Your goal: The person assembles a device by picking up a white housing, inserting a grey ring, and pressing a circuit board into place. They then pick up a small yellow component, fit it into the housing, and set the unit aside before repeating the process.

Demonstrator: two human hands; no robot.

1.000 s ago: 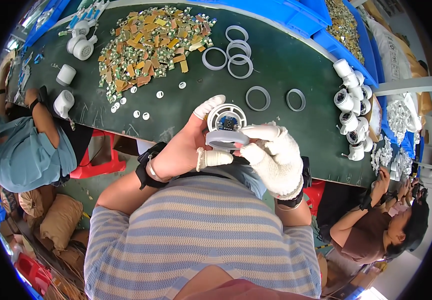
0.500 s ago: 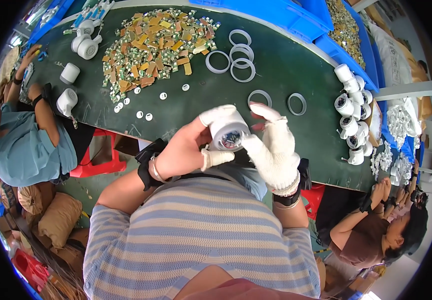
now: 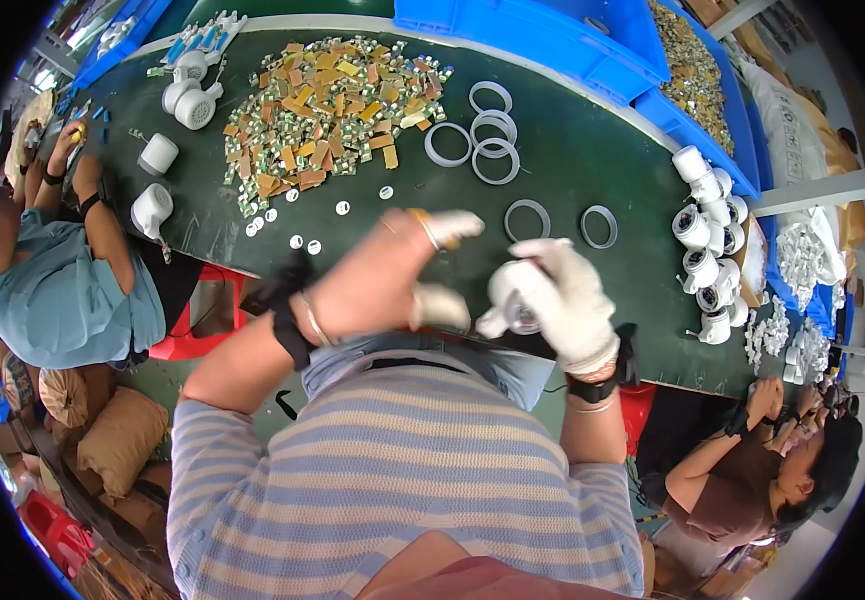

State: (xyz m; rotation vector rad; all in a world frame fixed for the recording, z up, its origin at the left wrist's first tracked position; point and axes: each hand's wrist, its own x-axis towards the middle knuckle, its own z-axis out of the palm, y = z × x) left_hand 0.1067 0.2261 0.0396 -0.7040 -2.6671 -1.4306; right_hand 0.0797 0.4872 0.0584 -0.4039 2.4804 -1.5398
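My right hand (image 3: pixel 574 312), in a white knit glove, is wrapped around a white round plastic housing (image 3: pixel 508 288) above the table's near edge. The housing is tilted and partly covered by the gloved fingers; its lower end is blurred. To the left, my left hand (image 3: pixel 370 272) stands apart from it, thumb and fingers spread, nothing between them. White covers sit on its fingertips. Beyond my hands lie grey-white rings: one ring (image 3: pixel 527 221) just past the right hand, another ring (image 3: pixel 598 227) to its right, and several farther back.
Small circuit boards (image 3: pixel 332 115) form a large pile on the green table (image 3: pixel 632 300). White discs (image 3: pixel 342 208) lie before it. White housings stand left (image 3: pixel 159 153) and in a cluster right (image 3: pixel 692 228). Blue bins (image 3: pixel 542 40) line the back. People sit at both sides.
My left hand has let go of the housing and moved left. The right hand has turned the housing and now holds it alone. The whole view has shifted slightly.
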